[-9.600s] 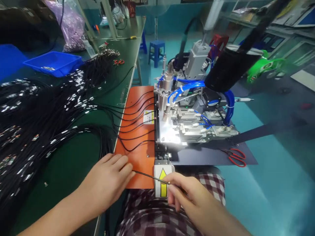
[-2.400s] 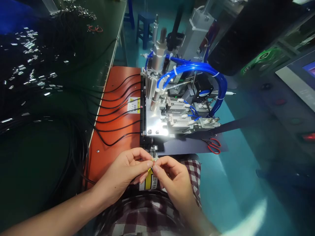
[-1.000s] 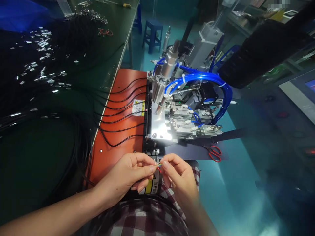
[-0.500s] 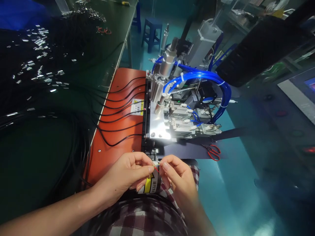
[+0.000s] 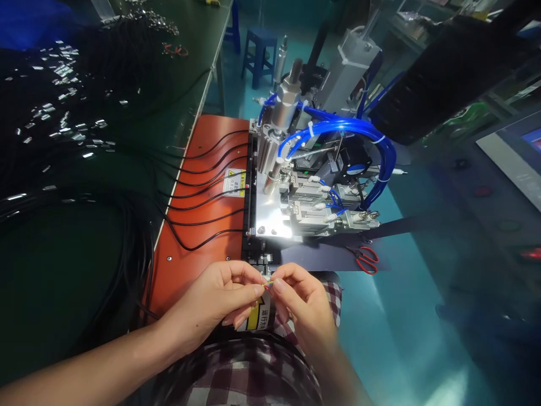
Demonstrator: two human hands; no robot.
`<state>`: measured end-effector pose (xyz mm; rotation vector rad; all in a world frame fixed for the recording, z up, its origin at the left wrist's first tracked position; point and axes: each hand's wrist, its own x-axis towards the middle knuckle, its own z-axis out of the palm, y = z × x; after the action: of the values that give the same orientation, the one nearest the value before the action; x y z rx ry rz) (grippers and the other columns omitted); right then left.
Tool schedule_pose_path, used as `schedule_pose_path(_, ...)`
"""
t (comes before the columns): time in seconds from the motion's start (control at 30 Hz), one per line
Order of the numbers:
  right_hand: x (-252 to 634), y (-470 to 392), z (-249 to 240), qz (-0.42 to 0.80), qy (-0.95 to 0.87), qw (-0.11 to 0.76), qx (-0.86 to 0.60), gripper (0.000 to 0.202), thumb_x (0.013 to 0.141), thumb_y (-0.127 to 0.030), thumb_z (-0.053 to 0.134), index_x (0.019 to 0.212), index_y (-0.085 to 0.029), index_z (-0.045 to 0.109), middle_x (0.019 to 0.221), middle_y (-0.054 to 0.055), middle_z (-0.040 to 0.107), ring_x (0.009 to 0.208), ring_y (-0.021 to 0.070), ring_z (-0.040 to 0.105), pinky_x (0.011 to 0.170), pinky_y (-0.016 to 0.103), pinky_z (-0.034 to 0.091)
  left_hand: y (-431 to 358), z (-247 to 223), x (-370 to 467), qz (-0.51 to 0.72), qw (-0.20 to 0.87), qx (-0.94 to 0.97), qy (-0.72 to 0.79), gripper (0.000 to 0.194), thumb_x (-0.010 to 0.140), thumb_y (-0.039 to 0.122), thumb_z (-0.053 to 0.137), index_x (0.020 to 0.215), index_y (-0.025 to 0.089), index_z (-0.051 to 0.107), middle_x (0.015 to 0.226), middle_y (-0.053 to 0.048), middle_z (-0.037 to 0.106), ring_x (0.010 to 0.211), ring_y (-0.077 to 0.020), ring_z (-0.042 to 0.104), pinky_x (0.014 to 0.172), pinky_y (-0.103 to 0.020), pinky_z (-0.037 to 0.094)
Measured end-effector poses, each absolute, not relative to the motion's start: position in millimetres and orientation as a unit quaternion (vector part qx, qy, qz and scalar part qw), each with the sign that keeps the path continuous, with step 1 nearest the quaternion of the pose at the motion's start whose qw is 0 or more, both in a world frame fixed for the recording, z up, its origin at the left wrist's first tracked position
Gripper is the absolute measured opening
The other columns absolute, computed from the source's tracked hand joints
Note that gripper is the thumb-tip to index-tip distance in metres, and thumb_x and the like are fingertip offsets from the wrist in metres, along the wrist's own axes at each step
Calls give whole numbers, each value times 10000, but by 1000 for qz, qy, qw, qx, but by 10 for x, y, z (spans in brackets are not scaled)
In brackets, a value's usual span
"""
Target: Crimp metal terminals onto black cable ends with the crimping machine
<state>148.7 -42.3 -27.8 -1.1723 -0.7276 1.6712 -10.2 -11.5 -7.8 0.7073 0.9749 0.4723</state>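
My left hand point(image 5: 232, 293) pinches thin coloured wires point(image 5: 267, 286), a red one and a yellow-green one among them. Close beside it, my right hand point(image 5: 302, 293) has thumb and forefinger closed on the yellow-green wire's end. Both hands are held over the near end of the machine, above a yellow and black label point(image 5: 257, 317). Several black cables point(image 5: 198, 248) run across an orange plate point(image 5: 203, 276) into the machine's dark edge rail point(image 5: 249, 197).
A metal machine point(image 5: 274, 211) with blue air tubes point(image 5: 346, 127) stands ahead. Red-handled scissors point(image 5: 367, 260) lie right of it. Bundled black cables point(image 5: 127, 254) cover the dark green table at left. A blue stool point(image 5: 258, 56) stands beyond, and a black cylinder point(image 5: 439, 79) hangs upper right.
The fingertips of my right hand have shifted slightly left and now pinch the yellow-green wire, which points more sideways. My left hand has stayed nearly still.
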Motion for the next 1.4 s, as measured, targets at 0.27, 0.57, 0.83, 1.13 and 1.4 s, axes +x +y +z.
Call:
schedule_pose_path(0.27,1500,-472,-275,659,-336,454,-497,202,835,-344,642,741,-176,585,565,-55,481,445,47,350,432,178,294,-109,-70,-104,231,794,333,453,101,816,242,604,811,142,612,407,73,463,363,-28,347,393,-162,214)
schedule_pose_path(0.57,1606,-386,-280,637,-449,394,-488,185,885,-308,572,757,-177,544,673,-34,481,599,85,399,544,200,332,-120,-89,-121,196,826,333,411,101,808,241,611,788,142,609,420,69,467,351,-25,372,372,-153,201)
schedule_pose_path(0.83,1686,-244,-244,642,-522,351,-438,151,893,-266,548,776,-171,553,715,-21,520,659,99,449,625,215,376,-120,-67,-108,166,806,348,449,127,776,255,626,724,148,581,396,67,469,333,-29,371,357,-150,179)
schedule_pose_path(1.13,1606,-364,-280,647,-412,418,-487,165,869,-317,589,791,-172,587,615,-51,496,508,61,359,471,185,300,-120,-73,-100,218,773,353,480,169,777,282,633,715,143,559,420,81,444,342,-15,345,372,-139,212)
schedule_pose_path(1.4,1553,-447,-252,531,-501,439,-523,15,844,-216,609,835,-204,605,665,-41,517,545,84,429,504,212,365,-122,-66,-71,222,760,356,496,188,751,299,644,712,154,530,399,94,421,335,-23,337,363,-144,208)
